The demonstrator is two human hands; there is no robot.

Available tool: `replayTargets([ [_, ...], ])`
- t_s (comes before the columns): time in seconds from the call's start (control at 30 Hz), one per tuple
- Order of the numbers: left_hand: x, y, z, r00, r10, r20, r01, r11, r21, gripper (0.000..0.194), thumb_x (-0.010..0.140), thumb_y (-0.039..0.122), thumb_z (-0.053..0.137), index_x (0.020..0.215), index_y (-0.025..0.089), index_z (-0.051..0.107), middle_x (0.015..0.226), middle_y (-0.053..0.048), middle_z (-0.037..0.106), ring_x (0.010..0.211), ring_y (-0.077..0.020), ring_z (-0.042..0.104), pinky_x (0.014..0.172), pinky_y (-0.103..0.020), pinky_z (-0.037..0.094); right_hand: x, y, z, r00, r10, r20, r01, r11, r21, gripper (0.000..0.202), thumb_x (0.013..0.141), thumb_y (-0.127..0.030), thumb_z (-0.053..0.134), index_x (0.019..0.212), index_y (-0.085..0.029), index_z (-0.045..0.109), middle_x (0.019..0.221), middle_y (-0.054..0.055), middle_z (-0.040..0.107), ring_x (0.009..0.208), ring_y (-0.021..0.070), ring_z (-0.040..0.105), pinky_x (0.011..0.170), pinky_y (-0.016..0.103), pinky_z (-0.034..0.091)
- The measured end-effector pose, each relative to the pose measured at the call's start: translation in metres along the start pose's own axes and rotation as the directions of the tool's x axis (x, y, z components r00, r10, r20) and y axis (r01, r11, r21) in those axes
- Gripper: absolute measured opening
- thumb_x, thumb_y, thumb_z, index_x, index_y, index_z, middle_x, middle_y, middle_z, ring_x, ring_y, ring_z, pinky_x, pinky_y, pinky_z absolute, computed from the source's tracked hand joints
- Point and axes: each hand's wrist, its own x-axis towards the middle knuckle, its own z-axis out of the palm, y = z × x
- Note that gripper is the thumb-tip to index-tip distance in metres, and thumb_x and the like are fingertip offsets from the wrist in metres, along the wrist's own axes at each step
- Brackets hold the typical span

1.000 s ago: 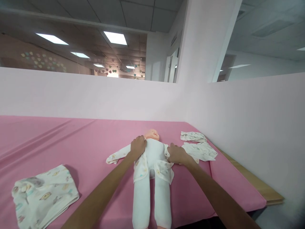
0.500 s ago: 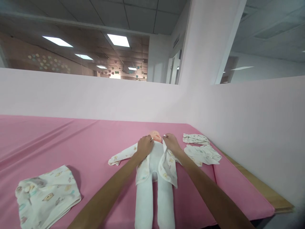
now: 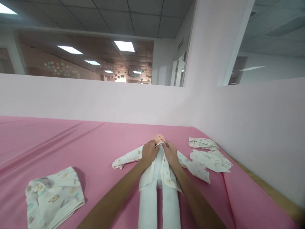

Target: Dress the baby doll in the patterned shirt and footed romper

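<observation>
Both hands meet just under the doll's chin: the left hand and right hand each pinch a front edge of the printed top, drawing the flaps together over the doll lying face-up on the pink sheet. Folded garments lie right of them, a folded cloth well off left.

Pink-sheeted bed, baby doll lying face up on it with a printed top spread open beneath, folded printed cloth well left of the doll, two small printed garments just right of the doll near the wall
</observation>
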Motion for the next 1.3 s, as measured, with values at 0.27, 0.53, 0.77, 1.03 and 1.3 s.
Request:
replayTargets([
  [0.27,0.001,-0.002,0.004,1.000,0.022,0.020,-0.022,0.999,0.029,0.013,0.091,0.025,0.048,0.091,0.021,0.061,0.100,-0.005,0.071,0.095,-0.0226,0.063,0.075,-0.030,0.039,-0.004,0.001,0.002,0.998,0.055,0.027,-0.059,0.982,0.179,0.036,0.082,-0.045,0.053,0.095,-0.015,0.068,0.085,0.007,0.073,0.083,0.0222,0.066,0.073,0.030,0.051],
  [0.53,0.002,-0.005,0.006,0.996,0.087,0.019,-0.087,0.996,0.020,0.012,0.092,0.024,0.048,0.090,0.019,0.059,0.098,-0.007,0.070,0.095,-0.0233,0.064,0.077,-0.030,0.040,-0.010,-0.001,-0.001,1.000,0.001,0.029,-0.005,0.994,0.108,0.033,0.082,-0.047,0.056,0.085,-0.017,0.070,0.084,0.004,0.071,0.080,0.0194,0.061,0.075,0.030,0.048],
  [0.77,0.001,-0.005,0.006,0.998,0.058,0.005,-0.058,0.998,-0.026,0.014,0.092,0.026,0.048,0.084,0.020,0.057,0.090,-0.007,0.070,0.088,-0.0227,0.064,0.074,-0.030,0.040,-0.013,-0.007,-0.002,0.994,-0.047,0.099,0.045,0.999,0.032,0.030,0.085,-0.038,0.052,0.093,-0.018,0.073,0.098,0.006,0.074,0.095,0.0206,0.065,0.088,0.032,0.048],
  [1.03,0.003,-0.009,0.000,0.994,-0.044,0.102,0.077,0.937,-0.341,0.007,0.081,0.019,0.053,0.074,0.020,0.054,0.085,-0.005,0.066,0.086,-0.0204,0.059,0.073,-0.029,0.040,-0.025,-0.019,-0.005,0.986,-0.077,0.150,0.093,0.991,-0.098,0.029,0.088,-0.025,0.049,0.103,-0.022,0.073,0.115,0.004,0.071,0.110,0.0195,0.063,0.102,0.034,0.043],
  [1.3,0.004,-0.023,-0.018,0.925,0.053,0.376,0.241,0.683,-0.689,0.031,0.081,0.038,0.055,0.061,0.019,0.041,0.054,0.006,0.035,0.049,-0.0079,0.031,0.047,-0.022,0.024,-0.029,-0.026,-0.010,0.968,-0.074,0.240,0.123,0.973,-0.196,0.036,0.084,-0.014,0.046,0.104,-0.024,0.075,0.122,0.003,0.068,0.119,0.0190,0.059,0.108,0.035,0.040],
])
